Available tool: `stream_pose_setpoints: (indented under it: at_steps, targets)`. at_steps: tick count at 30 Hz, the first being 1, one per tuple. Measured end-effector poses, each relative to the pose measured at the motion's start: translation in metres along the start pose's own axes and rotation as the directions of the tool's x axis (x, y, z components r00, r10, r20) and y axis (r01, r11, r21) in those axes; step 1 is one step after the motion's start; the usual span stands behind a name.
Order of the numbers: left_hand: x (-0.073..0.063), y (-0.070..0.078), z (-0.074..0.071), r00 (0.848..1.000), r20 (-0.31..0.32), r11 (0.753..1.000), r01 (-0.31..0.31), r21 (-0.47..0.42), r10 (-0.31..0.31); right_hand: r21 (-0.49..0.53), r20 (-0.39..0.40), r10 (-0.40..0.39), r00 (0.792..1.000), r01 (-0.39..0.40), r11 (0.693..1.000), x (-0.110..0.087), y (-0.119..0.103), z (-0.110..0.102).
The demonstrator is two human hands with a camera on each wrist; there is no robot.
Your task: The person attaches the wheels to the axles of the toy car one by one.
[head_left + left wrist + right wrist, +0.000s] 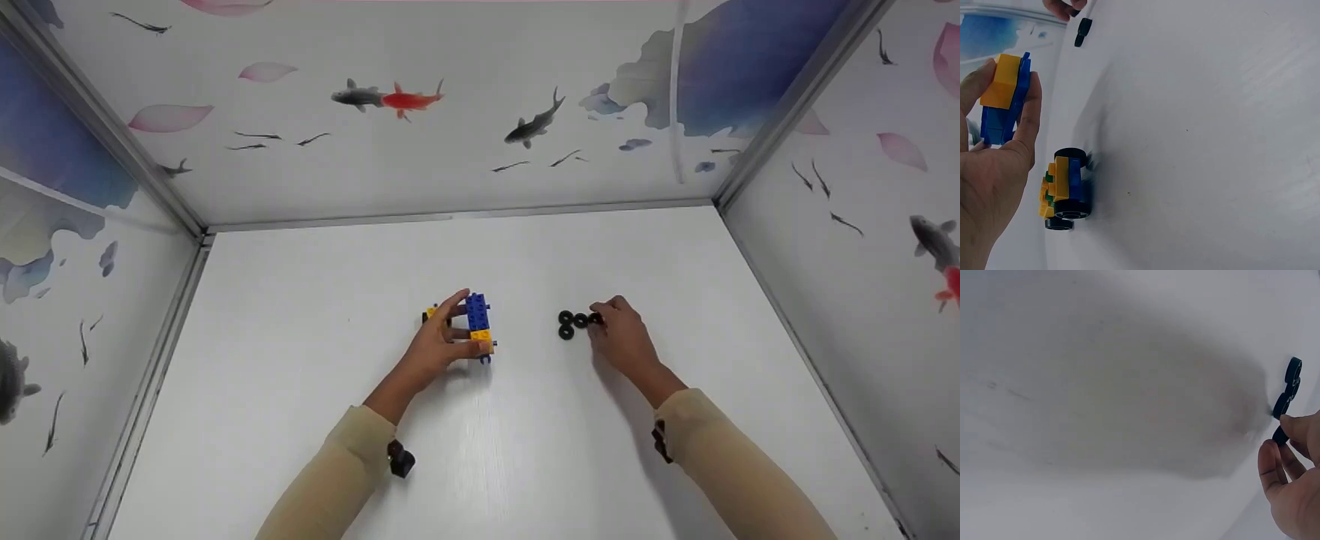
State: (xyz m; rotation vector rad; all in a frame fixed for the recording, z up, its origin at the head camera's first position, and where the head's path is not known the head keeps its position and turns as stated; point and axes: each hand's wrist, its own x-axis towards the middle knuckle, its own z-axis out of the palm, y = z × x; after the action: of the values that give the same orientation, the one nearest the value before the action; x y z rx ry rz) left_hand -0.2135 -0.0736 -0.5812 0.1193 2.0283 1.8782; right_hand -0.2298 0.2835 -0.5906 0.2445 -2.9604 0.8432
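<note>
My left hand (pixel 429 351) grips a blue and yellow toy-brick block (pixel 478 311) between thumb and fingers, raised over the table. In the left wrist view this block has a yellow brick (pixel 1004 81) on a blue base, and no wheels show on it. Over to the right, my right hand (pixel 627 343) pinches a small black toy wheel (pixel 1280 436) between thumb and fingertips. Several more black wheels (pixel 566 318) lie bunched just left of those fingertips, some touching each other.
A second brick vehicle (pixel 1075 180), yellow, blue and green on black wheels, stands on the white table (pixel 300 420) below my left hand. In the head view that hand mostly hides it. Printed panels (pixel 465 172) wall the table at the back and both sides.
</note>
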Motion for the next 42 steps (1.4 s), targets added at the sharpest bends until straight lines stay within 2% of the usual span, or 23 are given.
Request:
stream_pose_setpoints:
  at_steps: [7, 13, 23, 31, 42]
  targets:
    - [-0.001, 0.000, 0.002, 0.999, -0.008, 0.998, 0.047, 0.047, -0.047, 0.116, 0.008, -0.036, 0.999, 0.035, 0.993, 0.005, -0.027, 0.004]
    - [-0.004, 0.000, 0.004, 0.998, -0.017, 0.996, 0.066, 0.053, -0.065, 0.233, -0.001, -0.099, 0.995, 0.096, 0.968, 0.009, -0.054, 0.014]
    - [-0.006, 0.000, 0.004, 0.999, 0.003, 0.998, 0.035, 0.057, -0.035, 0.317, 0.044, -0.093, 0.995, 0.075, 0.945, 0.015, -0.089, 0.026]
    - [-0.009, 0.000, 0.004, 0.999, 0.033, 1.000, 0.022, 0.022, -0.022, 0.365, 0.031, -0.170, 0.985, 0.147, 0.919, 0.019, -0.102, 0.034]
    - [-0.008, 0.000, 0.007, 0.999, 0.049, 1.000, 0.008, 0.027, -0.009, 0.411, 0.022, -0.174, 0.984, 0.150, 0.899, 0.017, -0.107, 0.041]
